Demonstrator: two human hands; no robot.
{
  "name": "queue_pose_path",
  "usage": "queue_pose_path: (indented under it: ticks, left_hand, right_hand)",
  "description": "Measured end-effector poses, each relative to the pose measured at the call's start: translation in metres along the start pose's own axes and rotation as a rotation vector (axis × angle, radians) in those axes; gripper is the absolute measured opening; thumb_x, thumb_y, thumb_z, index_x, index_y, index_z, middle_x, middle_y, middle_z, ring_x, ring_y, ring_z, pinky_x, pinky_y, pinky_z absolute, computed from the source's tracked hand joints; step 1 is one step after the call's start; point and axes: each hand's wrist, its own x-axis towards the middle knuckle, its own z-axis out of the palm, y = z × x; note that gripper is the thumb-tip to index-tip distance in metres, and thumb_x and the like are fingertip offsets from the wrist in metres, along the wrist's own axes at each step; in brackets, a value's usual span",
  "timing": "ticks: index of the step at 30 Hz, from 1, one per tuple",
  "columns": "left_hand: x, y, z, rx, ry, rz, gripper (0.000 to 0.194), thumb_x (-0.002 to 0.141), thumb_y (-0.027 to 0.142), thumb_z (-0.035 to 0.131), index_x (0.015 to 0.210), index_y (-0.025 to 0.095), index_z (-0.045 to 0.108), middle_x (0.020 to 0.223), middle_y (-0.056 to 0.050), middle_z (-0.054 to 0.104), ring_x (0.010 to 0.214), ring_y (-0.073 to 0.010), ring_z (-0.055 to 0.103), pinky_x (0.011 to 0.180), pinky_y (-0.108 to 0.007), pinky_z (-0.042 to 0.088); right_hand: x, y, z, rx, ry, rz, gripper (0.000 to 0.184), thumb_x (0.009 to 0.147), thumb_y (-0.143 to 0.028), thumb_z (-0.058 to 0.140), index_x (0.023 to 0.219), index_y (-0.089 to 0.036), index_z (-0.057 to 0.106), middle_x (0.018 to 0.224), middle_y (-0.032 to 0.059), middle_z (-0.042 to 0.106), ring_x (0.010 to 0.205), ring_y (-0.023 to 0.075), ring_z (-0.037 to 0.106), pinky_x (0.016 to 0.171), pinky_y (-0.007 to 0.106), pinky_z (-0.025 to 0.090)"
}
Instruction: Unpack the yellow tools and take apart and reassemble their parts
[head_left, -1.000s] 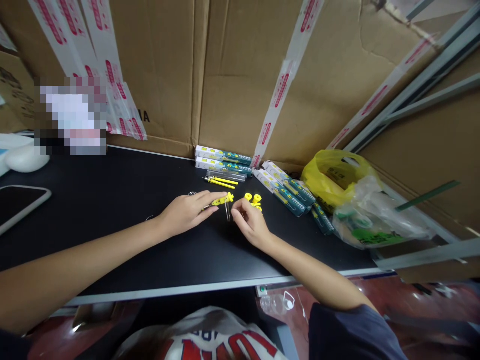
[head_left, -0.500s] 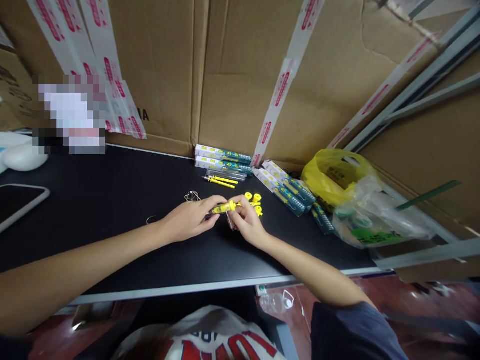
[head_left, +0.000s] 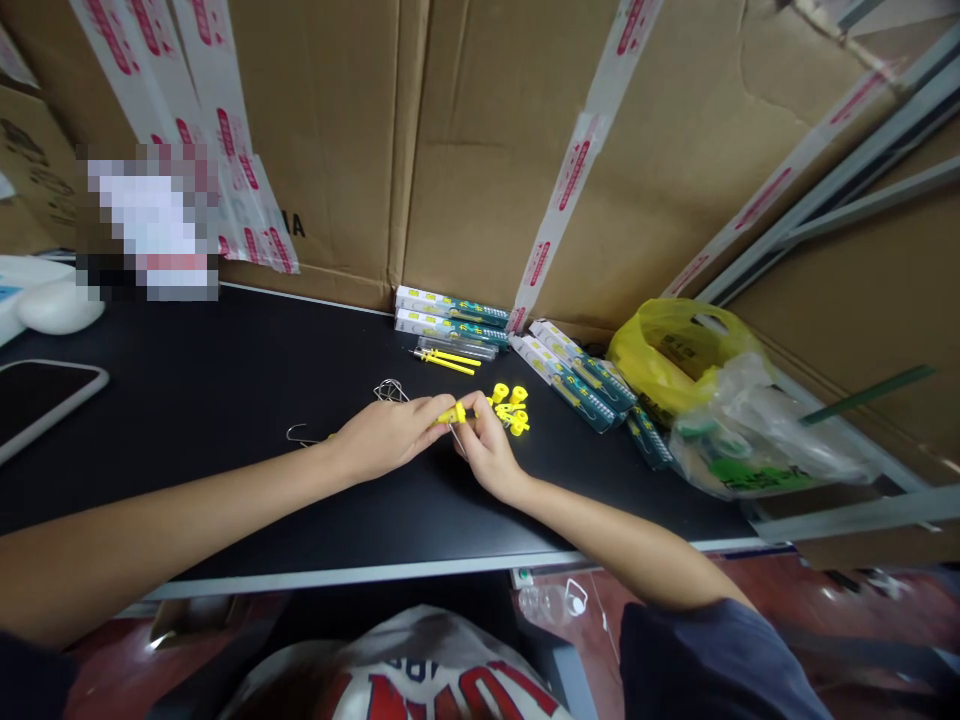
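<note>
1. Cardboard panels, crossed by red-and-white tape, stood upright behind the black table.
2. A yellow bag and a clear plastic bag with green print sat at the table's right end.
3. A person's left hand, above the middle of the table, gripped a yellow piece between thumb and fingers.
4. The right hand met it there with fingers curled at the piece's end; whether they pinched or merely touched it could not be told.
5. A phone, its screen dark, lay at the table's left end.
6. Slim white-and-green boxes lay at the table's far edge, two stacked near its centre and more toward its right.
7. Two yellow sticks lay just right of the table's centre, toward its far edge.
8. Bent wire rested near the table's centre.
9. Loose yellow parts clustered right of the table's centre.
10. A thin metal hook lay left of the table's centre.
</note>
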Motion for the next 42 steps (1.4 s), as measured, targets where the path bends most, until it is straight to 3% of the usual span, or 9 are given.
queue_pose_path:
  ticks: [10, 16, 20, 25, 28, 31, 36, 39, 42]
  left_hand:
    - [-0.003, 0.000, 0.004, 0.008, 0.037, -0.038, 0.030, 0.099, 0.033, 0.032, 0.121, 0.019, 0.047, 0.110, -0.010, 0.067, 0.079, -0.0188, 0.069, 0.057, -0.024, 0.051]
    - [-0.002, 0.002, -0.003, 0.052, -0.040, -0.094, 0.026, 0.097, 0.035, 0.036, 0.117, 0.019, 0.046, 0.092, -0.004, 0.070, 0.070, -0.0200, 0.070, 0.050, -0.024, 0.046]
    - [-0.002, 0.001, -0.005, 0.059, -0.023, -0.087, 0.025, 0.097, 0.036, 0.038, 0.114, 0.020, 0.047, 0.093, -0.003, 0.071, 0.073, -0.0194, 0.070, 0.051, -0.023, 0.045]
    - [-0.002, -0.004, -0.002, 0.076, 0.068, -0.124, 0.026, 0.096, 0.035, 0.041, 0.117, 0.021, 0.047, 0.103, -0.004, 0.071, 0.077, -0.0180, 0.070, 0.055, -0.022, 0.046]
    - [-0.002, -0.004, -0.001, 0.073, 0.090, -0.131, 0.027, 0.096, 0.036, 0.041, 0.119, 0.021, 0.048, 0.108, -0.005, 0.070, 0.080, -0.0180, 0.070, 0.057, -0.022, 0.047]
    - [-0.002, -0.002, -0.003, 0.060, 0.081, -0.117, 0.026, 0.096, 0.036, 0.040, 0.117, 0.022, 0.048, 0.105, -0.004, 0.070, 0.081, -0.0193, 0.070, 0.058, -0.024, 0.048]
    - [-0.002, 0.004, -0.008, 0.062, -0.034, -0.117, 0.026, 0.096, 0.036, 0.036, 0.113, 0.017, 0.044, 0.085, -0.005, 0.070, 0.071, -0.0230, 0.070, 0.052, -0.026, 0.045]
    - [-0.001, 0.007, -0.011, 0.048, -0.080, -0.146, 0.027, 0.095, 0.038, 0.035, 0.109, 0.016, 0.041, 0.079, -0.005, 0.068, 0.065, -0.0245, 0.069, 0.049, -0.027, 0.044]
    - [0.000, 0.008, -0.012, 0.016, -0.095, -0.170, 0.027, 0.094, 0.039, 0.035, 0.108, 0.016, 0.039, 0.078, -0.005, 0.067, 0.061, -0.0250, 0.069, 0.048, -0.028, 0.043]
  right_hand:
    - [0.004, -0.004, -0.003, -0.037, -0.021, 0.037, 0.023, 0.091, -0.045, 0.048, 0.095, -0.023, 0.042, 0.054, -0.0095, 0.032, 0.043, 0.0076, 0.030, 0.042, 0.020, 0.025]
    - [0.003, -0.003, -0.006, -0.089, -0.062, -0.003, 0.018, 0.094, -0.040, 0.045, 0.094, -0.021, 0.045, 0.058, -0.0075, 0.036, 0.047, 0.0079, 0.034, 0.045, 0.021, 0.028]
    - [0.002, -0.006, -0.005, -0.050, -0.088, 0.031, 0.015, 0.095, -0.037, 0.042, 0.099, -0.023, 0.042, 0.055, -0.0095, 0.035, 0.045, 0.0083, 0.034, 0.045, 0.020, 0.028]
    - [-0.005, -0.015, -0.009, -0.386, 0.088, -0.117, 0.011, 0.092, -0.032, 0.046, 0.090, -0.022, 0.039, 0.076, -0.0025, 0.046, 0.065, 0.0116, 0.045, 0.060, 0.025, 0.038]
    - [-0.007, -0.018, -0.012, -0.532, 0.076, -0.175, 0.014, 0.091, -0.032, 0.048, 0.084, -0.021, 0.043, 0.080, -0.0009, 0.044, 0.067, 0.0119, 0.042, 0.063, 0.026, 0.037]
    - [-0.004, -0.016, -0.013, -0.384, 0.067, -0.132, 0.013, 0.095, -0.031, 0.039, 0.088, -0.021, 0.042, 0.080, -0.0010, 0.044, 0.067, 0.0115, 0.044, 0.063, 0.026, 0.039]
    - [0.002, -0.013, -0.007, -0.114, -0.050, -0.071, 0.019, 0.091, -0.035, 0.050, 0.104, -0.022, 0.043, 0.084, -0.0010, 0.050, 0.063, 0.0097, 0.047, 0.057, 0.023, 0.041]
    - [0.001, -0.013, -0.003, -0.068, -0.078, -0.050, 0.023, 0.092, -0.040, 0.049, 0.106, -0.021, 0.046, 0.073, -0.0031, 0.049, 0.055, 0.0086, 0.043, 0.053, 0.022, 0.039]
    - [-0.001, -0.012, -0.001, -0.101, -0.017, -0.082, 0.025, 0.092, -0.044, 0.049, 0.100, -0.020, 0.051, 0.073, -0.0015, 0.050, 0.059, 0.0100, 0.046, 0.057, 0.023, 0.041]
